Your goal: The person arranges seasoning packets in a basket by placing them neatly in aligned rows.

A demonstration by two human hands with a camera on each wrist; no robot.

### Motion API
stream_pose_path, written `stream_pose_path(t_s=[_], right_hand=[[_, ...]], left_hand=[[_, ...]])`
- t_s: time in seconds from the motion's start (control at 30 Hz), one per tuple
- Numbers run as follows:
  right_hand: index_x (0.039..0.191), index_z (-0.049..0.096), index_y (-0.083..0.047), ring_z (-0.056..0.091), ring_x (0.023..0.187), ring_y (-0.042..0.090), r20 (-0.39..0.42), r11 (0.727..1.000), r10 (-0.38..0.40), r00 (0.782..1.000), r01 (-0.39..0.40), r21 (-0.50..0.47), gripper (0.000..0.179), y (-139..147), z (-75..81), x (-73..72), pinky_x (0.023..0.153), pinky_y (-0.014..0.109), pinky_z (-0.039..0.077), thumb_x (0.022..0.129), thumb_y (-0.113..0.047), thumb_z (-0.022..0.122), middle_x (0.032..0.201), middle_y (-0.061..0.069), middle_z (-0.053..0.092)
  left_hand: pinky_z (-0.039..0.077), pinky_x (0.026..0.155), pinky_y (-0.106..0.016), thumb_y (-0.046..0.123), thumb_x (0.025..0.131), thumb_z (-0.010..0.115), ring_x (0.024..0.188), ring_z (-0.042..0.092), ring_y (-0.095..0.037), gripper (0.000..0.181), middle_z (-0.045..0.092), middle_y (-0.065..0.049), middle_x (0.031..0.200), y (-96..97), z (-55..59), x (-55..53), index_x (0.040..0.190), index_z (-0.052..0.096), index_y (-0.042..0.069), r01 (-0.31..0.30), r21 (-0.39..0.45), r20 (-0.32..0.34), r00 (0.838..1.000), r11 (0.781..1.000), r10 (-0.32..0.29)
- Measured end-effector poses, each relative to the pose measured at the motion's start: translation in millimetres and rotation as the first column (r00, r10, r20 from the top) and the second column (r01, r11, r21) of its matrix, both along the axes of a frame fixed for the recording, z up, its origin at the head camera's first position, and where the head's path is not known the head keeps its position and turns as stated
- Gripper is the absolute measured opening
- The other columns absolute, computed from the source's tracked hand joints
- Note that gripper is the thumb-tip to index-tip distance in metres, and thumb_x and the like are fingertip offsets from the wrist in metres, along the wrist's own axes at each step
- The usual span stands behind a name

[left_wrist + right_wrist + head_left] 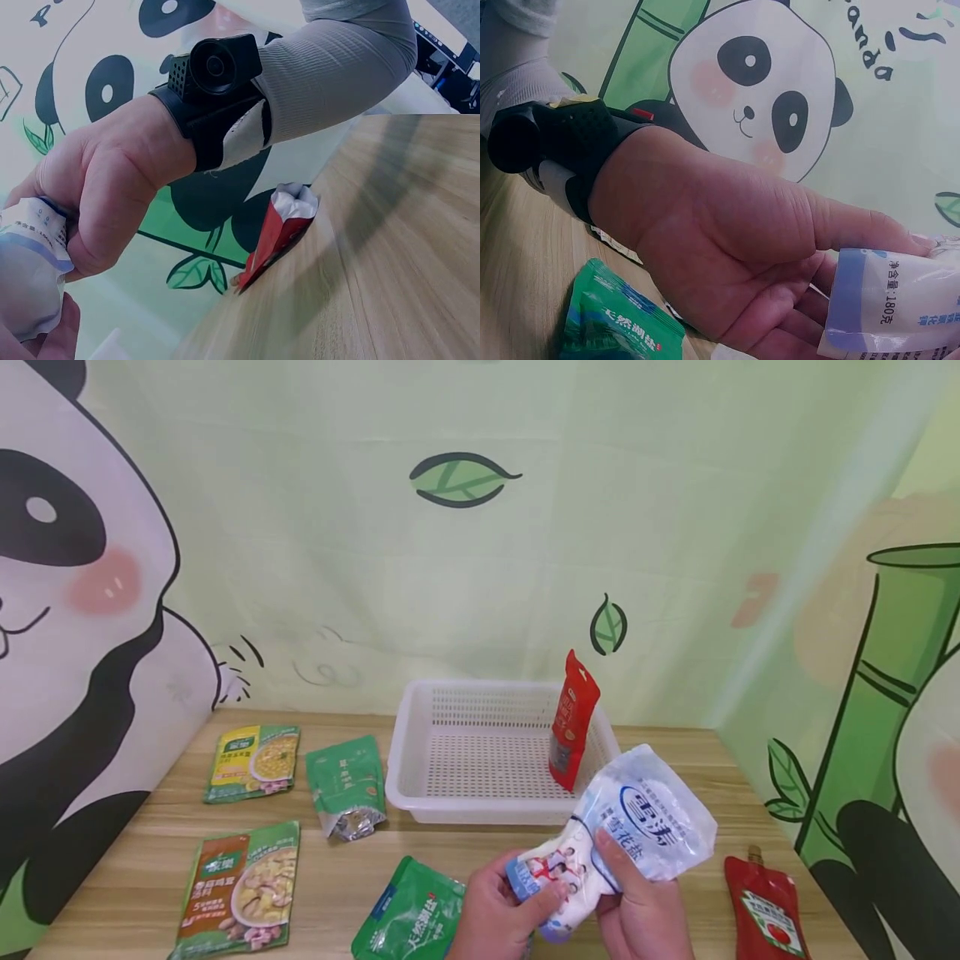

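Observation:
A white and blue salt bag (652, 818) is held tilted in front of the basket, its upper end leaning to the right. My left hand (498, 910) grips its lower left end, the thumb lying over the printed picture. On the right side my right hand (645, 914) holds the bag with the thumb across its front and the fingers behind. In the left wrist view the bag (30, 262) bulges between the fingers. The right wrist view shows the thumb along the edge of the bag (892, 300). A green salt bag (412, 914) lies beside my left hand.
Behind the hands stands a white plastic basket (405, 789), with a red packet (573, 722) upright at its right side. Left lie a yellow-green soup packet (253, 762), a green pouch (345, 781) and a brown-green soup packet (238, 889). A red ketchup pouch (767, 910) lies right.

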State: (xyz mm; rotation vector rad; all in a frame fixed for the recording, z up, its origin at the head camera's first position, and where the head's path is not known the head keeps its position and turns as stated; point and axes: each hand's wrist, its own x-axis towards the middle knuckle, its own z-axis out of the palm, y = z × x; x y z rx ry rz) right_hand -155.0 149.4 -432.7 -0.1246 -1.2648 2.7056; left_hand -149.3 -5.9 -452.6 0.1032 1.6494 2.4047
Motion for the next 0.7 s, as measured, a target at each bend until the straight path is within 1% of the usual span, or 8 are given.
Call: stream_pose_path(t_s=[0.13,0.23,0.37,0.47,0.6,0.67,0.7], right_hand=[[0.131,0.056,-0.021,0.072,0.108,0.013,-0.028,1.000,0.001,1.000,-0.001,0.004,0.035,0.7,0.1,1.2,0.091,0.030,0.059,0.103,0.000,0.055,0.121,-0.003,0.072],[0.133,0.055,-0.021,0.072,0.109,0.014,-0.037,1.000,0.005,0.999,-0.005,0.008,0.035,-0.7,0.7,2.4,0.092,0.031,0.059,0.104,-0.002,0.054,0.122,-0.002,0.072],[0.135,0.054,-0.023,0.070,0.114,0.014,-0.023,0.999,0.011,1.000,-0.011,-0.034,0.034,-5.0,2.2,4.2,0.095,0.031,0.057,0.105,-0.006,0.053,0.126,-0.003,0.071],[0.138,0.051,-0.023,0.068,0.118,0.013,-0.012,0.998,-0.006,1.000,0.006,-0.061,0.037,-8.4,3.8,5.1,0.098,0.030,0.056,0.105,-0.007,0.053,0.131,-0.004,0.069],[0.143,0.045,-0.022,0.067,0.120,0.013,-0.009,0.999,-0.033,0.999,0.033,-0.014,0.042,-10.7,6.4,5.3,0.099,0.031,0.056,0.105,-0.007,0.053,0.133,-0.004,0.067],[0.145,0.042,-0.022,0.067,0.120,0.013,0.003,0.999,-0.033,0.999,0.033,0.027,0.043,-10.5,8.2,5.1,0.099,0.031,0.056,0.106,-0.008,0.053,0.133,-0.005,0.067],[0.145,0.042,-0.022,0.067,0.119,0.013,0.012,0.999,-0.030,0.999,0.030,0.032,0.043,-9.8,9.3,5.1,0.098,0.031,0.056,0.105,-0.009,0.053,0.133,-0.005,0.066]], left_hand=[[0.058,0.080,-0.023,0.016,0.087,0.082,0.092,0.071,-0.012,0.043,0.076,-0.010,0.104,-1.0,-0.1,-1.0,0.123,0.067,-0.002,0.014,-0.001,0.019,1.000,1.000,-0.014],[0.058,0.080,-0.022,0.016,0.088,0.082,0.092,0.070,-0.011,0.044,0.076,-0.011,0.105,-2.2,0.4,-1.3,0.124,0.066,-0.004,0.021,0.002,0.009,1.000,1.000,-0.021],[0.058,0.081,-0.022,0.016,0.088,0.081,0.092,0.070,-0.010,0.045,0.076,-0.012,0.106,-3.0,1.5,-1.3,0.124,0.065,-0.006,0.027,0.015,-0.003,1.000,1.000,-0.027],[0.058,0.082,-0.022,0.017,0.088,0.081,0.092,0.071,-0.010,0.046,0.076,-0.013,0.107,-3.6,1.4,-1.9,0.125,0.065,-0.006,0.041,0.018,-0.010,0.999,0.999,-0.041],[0.058,0.082,-0.021,0.015,0.090,0.079,0.093,0.071,-0.009,0.045,0.076,-0.013,0.108,-4.0,0.7,-3.5,0.126,0.063,-0.008,0.052,0.019,-0.027,0.998,0.998,-0.052],[0.058,0.082,-0.022,0.015,0.091,0.078,0.093,0.071,-0.009,0.045,0.076,-0.013,0.109,-4.1,0.5,-4.4,0.127,0.063,-0.008,0.060,0.022,-0.034,0.998,0.998,-0.059],[0.058,0.082,-0.022,0.016,0.091,0.078,0.094,0.071,-0.009,0.045,0.076,-0.012,0.109,-4.3,0.9,-4.9,0.127,0.063,-0.007,0.066,0.019,-0.032,0.997,0.998,-0.066]])
